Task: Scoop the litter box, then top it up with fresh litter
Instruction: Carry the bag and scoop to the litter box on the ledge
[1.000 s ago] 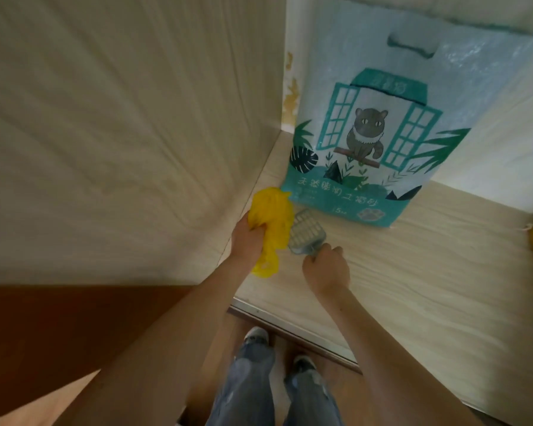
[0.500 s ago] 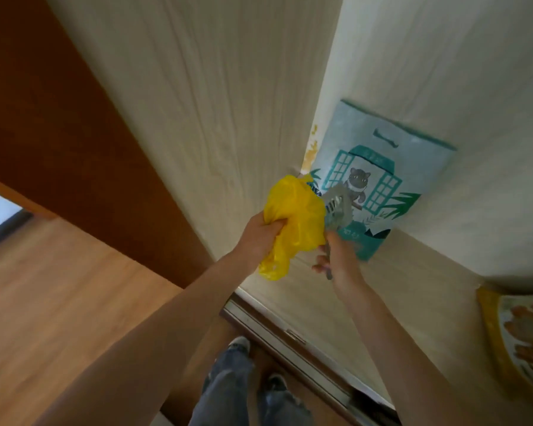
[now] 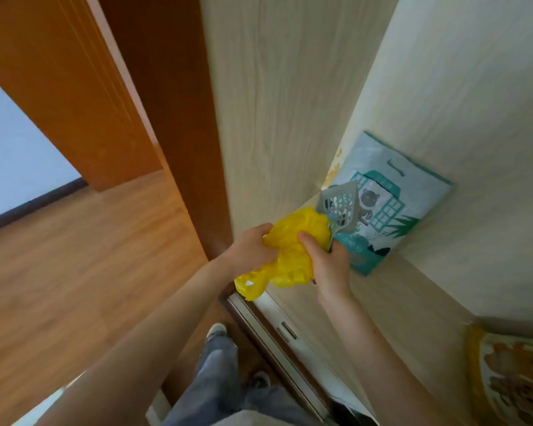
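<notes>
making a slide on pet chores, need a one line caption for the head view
Both hands grip a crumpled yellow plastic bag; the right hand also holds a grey litter scoop before the litter bag.

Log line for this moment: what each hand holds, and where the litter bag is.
left hand: grips yellow bag | right hand: holds scoop, touches yellow bag | litter bag: on shelf
</notes>
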`<state>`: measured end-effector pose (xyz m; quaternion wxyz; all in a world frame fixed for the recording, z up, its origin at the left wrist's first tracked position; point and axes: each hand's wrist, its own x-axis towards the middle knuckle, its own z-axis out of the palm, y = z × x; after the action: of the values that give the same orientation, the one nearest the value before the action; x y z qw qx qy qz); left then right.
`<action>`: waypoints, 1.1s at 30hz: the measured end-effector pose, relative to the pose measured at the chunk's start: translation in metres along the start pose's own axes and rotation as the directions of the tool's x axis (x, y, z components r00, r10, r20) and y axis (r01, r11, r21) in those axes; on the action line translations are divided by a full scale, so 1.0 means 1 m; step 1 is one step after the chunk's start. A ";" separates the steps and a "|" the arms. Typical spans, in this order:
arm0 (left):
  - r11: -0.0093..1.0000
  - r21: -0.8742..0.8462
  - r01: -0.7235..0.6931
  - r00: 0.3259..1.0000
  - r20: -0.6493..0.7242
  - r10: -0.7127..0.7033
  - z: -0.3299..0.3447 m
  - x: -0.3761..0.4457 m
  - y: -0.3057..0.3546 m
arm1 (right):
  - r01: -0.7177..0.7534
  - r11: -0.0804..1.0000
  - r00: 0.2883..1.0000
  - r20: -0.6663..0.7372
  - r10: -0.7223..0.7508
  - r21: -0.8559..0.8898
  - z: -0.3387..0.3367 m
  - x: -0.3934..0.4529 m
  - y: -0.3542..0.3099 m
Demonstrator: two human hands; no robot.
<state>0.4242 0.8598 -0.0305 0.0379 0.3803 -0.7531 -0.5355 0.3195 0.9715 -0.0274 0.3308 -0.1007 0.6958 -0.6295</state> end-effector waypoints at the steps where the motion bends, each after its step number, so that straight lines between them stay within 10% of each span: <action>1: 1.000 0.011 -0.004 0.999 -0.040 0.004 -0.006 -0.010 -0.003 | 0.008 1.000 1.000 0.013 -0.008 0.001 0.004 -0.009 0.001; 9: 0.983 -0.184 0.026 0.970 -0.232 -0.069 -0.042 -0.094 -0.049 | 0.161 0.985 0.974 0.168 -0.149 -0.059 0.039 -0.069 0.032; 17: 0.931 -0.341 0.135 0.874 -0.401 -0.273 -0.093 -0.170 -0.105 | 0.445 0.876 0.783 0.556 -0.280 -0.185 0.115 -0.106 0.051; 33: 0.767 -0.637 -0.076 0.441 -0.711 -0.547 -0.223 -0.297 -0.197 | 0.194 0.974 0.554 0.832 -0.007 -0.121 0.350 -0.183 0.043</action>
<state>0.8427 0.8416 0.0032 0.4490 0.6730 -0.3556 -0.4680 0.6763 0.7979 -0.0030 0.5697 -0.4560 0.5114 -0.4538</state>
